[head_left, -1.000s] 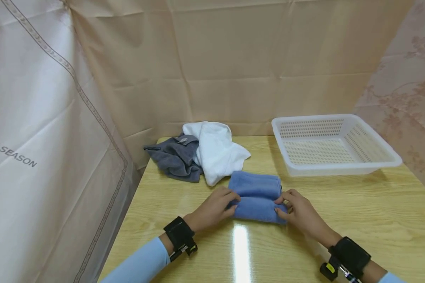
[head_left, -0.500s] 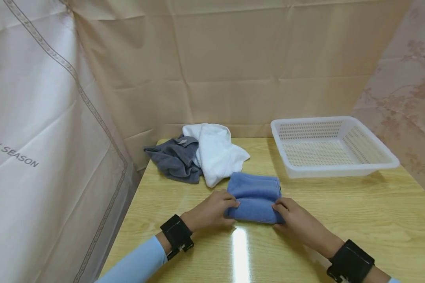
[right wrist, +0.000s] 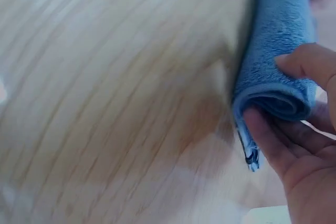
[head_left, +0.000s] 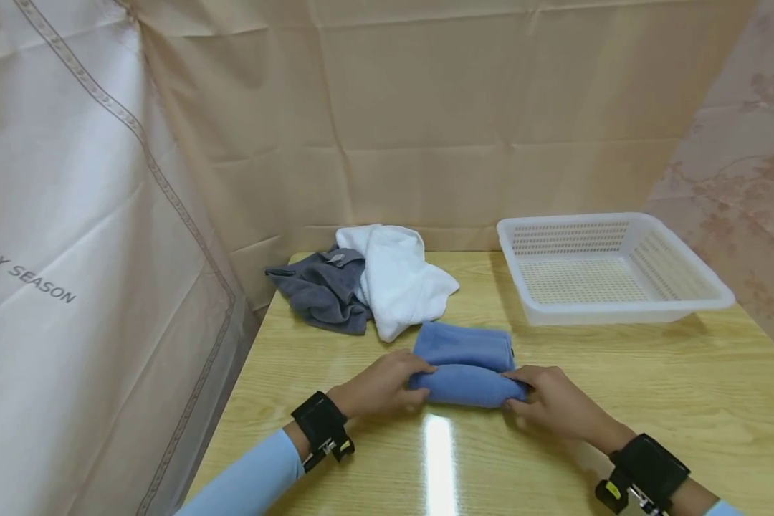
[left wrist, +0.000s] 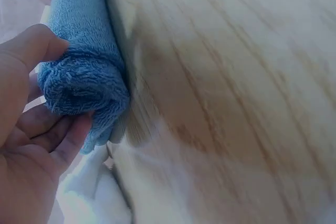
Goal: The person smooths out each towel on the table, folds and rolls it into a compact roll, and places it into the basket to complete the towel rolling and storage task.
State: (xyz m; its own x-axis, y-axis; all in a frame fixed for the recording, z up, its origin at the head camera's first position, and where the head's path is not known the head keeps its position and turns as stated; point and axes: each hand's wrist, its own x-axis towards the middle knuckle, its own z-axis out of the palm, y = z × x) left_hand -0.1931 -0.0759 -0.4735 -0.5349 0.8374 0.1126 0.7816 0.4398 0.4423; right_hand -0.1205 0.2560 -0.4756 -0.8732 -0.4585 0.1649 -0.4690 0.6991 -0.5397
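A blue towel lies partly rolled on the wooden table, its near side a thick roll and its far part still flat. At the roll's left end my left hand pinches it between thumb and fingers. My right hand grips the opposite end the same way. The left wrist view shows the thumb on top of the rolled towel and the fingers beneath its spiral end. In the right wrist view the layers of the towel curl inward, with a loose edge hanging below the fingers.
Behind the blue towel, a crumpled white towel overlaps a dark grey cloth at the table's back left. A white perforated plastic basket stands at the back right. Fabric sheets hang behind and along both sides of the wooden table.
The near part of the blue towel has become a rounder, thicker roll. My right hand shifted its hold on the right end, and the left stayed near its place.
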